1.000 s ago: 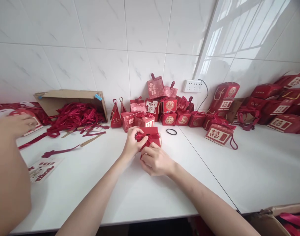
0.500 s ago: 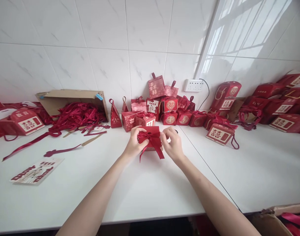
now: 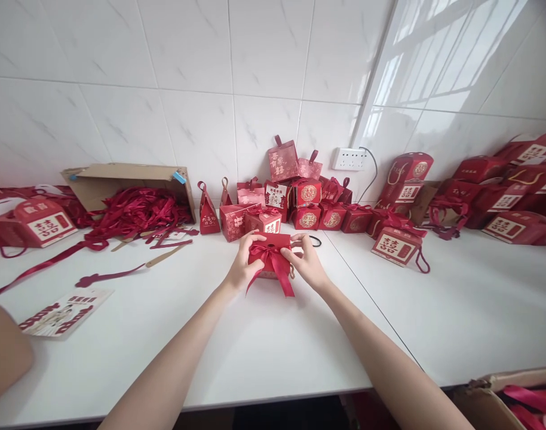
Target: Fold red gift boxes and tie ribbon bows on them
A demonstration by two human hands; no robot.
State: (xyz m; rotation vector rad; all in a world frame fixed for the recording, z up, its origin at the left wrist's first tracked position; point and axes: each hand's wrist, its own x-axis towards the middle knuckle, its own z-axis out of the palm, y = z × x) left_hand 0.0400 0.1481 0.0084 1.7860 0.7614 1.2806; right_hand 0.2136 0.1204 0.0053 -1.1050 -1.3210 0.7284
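Observation:
A small red box [image 3: 270,239] with a red ribbon bow [image 3: 277,269] on it is between my hands on the white table. My left hand [image 3: 245,260] grips its left side, thumb by the bow and fingers at the top edge. My right hand [image 3: 307,261] is closed on the right side, with the thumb at the bow's right loop. The ribbon tails hang down over the front. Part of a beige cord shows at the box's lower right. A black loop [image 3: 316,241] lies just beyond my right hand.
Behind stand several red gift boxes [image 3: 309,192]. At the left, a cardboard box [image 3: 125,171] spills red ribbons [image 3: 134,209] near a printed card [image 3: 66,313]. More boxes [image 3: 515,197] are stacked right. A person's bare arm [image 3: 6,352] shows at left.
My right hand has moved in from beside the box onto its right side and the bow. The bow looks more spread. A person's arm has appeared at the left edge.

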